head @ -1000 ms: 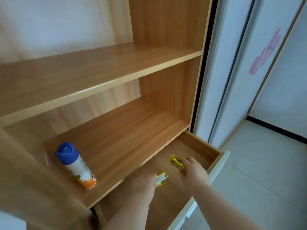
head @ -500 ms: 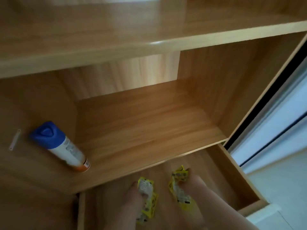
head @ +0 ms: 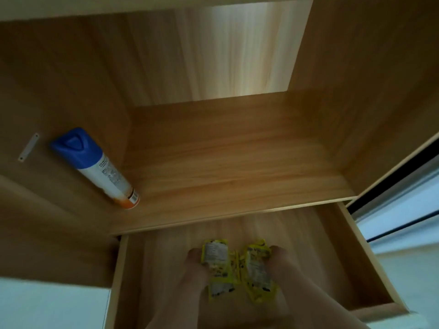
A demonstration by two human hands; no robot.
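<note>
1. Above the open drawer (head: 356, 262), the left hand (head: 193, 263) clutched the left packets (head: 217, 264), the right hand (head: 279, 260) the right packets (head: 257, 267).
2. Thin, bunched sachets might slip from either grip and drop into the drawer.
3. Their long axes ran front-to-back, upper ends toward the shelf (head: 237, 174).

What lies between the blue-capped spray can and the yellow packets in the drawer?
Only bare wood, in the head view: from the spray can the shelf runs to its front edge, then drawer floor up to the yellow packets.
</note>
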